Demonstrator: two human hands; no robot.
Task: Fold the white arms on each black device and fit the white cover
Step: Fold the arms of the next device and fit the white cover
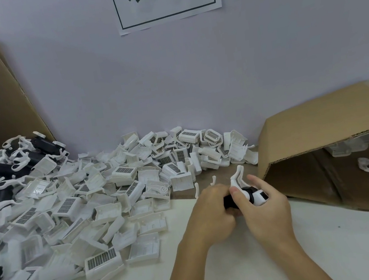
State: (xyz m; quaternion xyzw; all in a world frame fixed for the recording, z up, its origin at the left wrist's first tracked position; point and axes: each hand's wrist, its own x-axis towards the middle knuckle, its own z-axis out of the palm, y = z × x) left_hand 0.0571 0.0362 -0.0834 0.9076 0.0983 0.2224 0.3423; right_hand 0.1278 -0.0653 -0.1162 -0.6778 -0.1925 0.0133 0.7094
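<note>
device in hand: black device [231,198], held low over the white table [221,266] between both hands, just in front of the open cardboard box [320,124]
left hand: left hand [209,210] curled round the black body, gripping it
right hand: right hand [264,209] wrapped on the white end, thumb on top, index finger lifted off
arms: white arms [236,176] sticking up and out, not folded yet; cannot tell how many already down
cover: none on this unit; pile of white covers [105,194] heaped left and along the wall
backlog: unfolded black devices [26,158] stacked far left, untouched
done: a few white-wrapped pieces inside the box, probably finished units, too dim to confirm
progress: early in this unit, judged; folding first, then cover; most of the batch left
</note>
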